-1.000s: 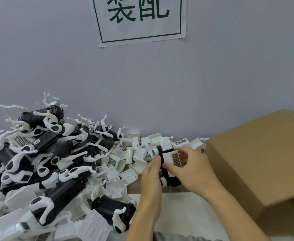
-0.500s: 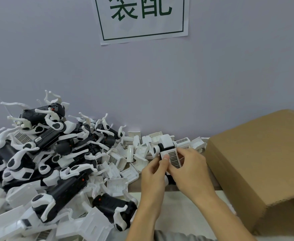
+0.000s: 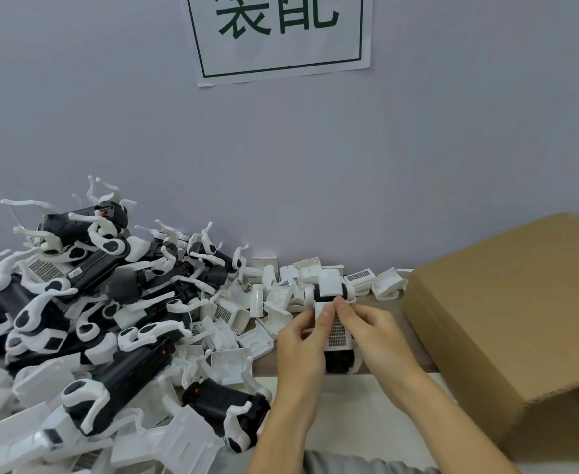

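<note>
Flat lilac-grey wall, soft even light
White paper sign with green characters up top; pale table well below the sign.

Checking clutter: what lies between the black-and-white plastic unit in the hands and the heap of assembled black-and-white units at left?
Head view: loose white plastic covers lie scattered between the unit and the heap.

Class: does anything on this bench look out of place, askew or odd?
Units are heaped in a tangled pile on the left, with loose covers strewn along the wall. The sign looks slightly tilted, perhaps lens distortion. The held unit looks intact.
</note>
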The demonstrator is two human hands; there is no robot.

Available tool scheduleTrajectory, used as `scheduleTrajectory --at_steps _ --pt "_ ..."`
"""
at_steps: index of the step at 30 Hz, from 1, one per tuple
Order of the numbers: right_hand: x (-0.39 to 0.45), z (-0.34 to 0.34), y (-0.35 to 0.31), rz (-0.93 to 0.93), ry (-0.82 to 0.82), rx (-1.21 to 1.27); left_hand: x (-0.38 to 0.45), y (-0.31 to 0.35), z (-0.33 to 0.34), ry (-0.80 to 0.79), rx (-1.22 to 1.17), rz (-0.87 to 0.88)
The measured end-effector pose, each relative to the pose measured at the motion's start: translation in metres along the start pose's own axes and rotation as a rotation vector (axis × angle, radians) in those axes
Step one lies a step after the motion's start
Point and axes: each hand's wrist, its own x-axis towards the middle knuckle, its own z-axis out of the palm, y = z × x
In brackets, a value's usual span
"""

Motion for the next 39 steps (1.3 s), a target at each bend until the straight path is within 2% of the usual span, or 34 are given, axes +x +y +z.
scheduleTrajectory --at_steps 3,9,15,18,24,30,32,35,37,39 --pt "0.000 0.000 0.002 0.008 0.082 0.027 -0.003 0.002 0.002 -0.004 0.032 0.007" --pt "0.002 0.004 0.005 -0.035 0.128 0.008 -0.003 0.003 0.004 0.085 0.068 0.011" --pt "0.000 0.000 0.006 0.044 0.000 0.101 0.000 -0.001 0.002 0.050 -0.069 -0.118" --pt "-0.001 -0.003 0.008 0.023 -0.010 0.030 0.003 -0.004 0.000 0.031 -0.095 -0.149" --pt "0.002 -0.001 0.009 -0.041 0.038 -0.117 0.002 -0.006 0.002 0.081 0.083 -0.097" --pt "0.003 0.003 0.012 -0.095 0.127 -0.169 0.002 -0.004 -0.003 0.105 -0.031 -0.121" --pt "0.003 0.004 0.014 -0.148 0.060 -0.231 0.003 -0.006 -0.004 0.161 -0.034 -0.124" --pt "0.000 0.004 0.014 -0.241 -0.002 -0.471 0.005 -0.004 -0.003 0.248 -0.096 -0.175" --pt "0.000 0.002 0.015 -0.283 0.049 -0.502 0.007 -0.003 -0.002 0.223 -0.116 -0.203" --pt "0.004 -0.003 0.016 -0.252 0.157 -0.415 0.005 -0.002 0.000 0.198 -0.025 -0.172"
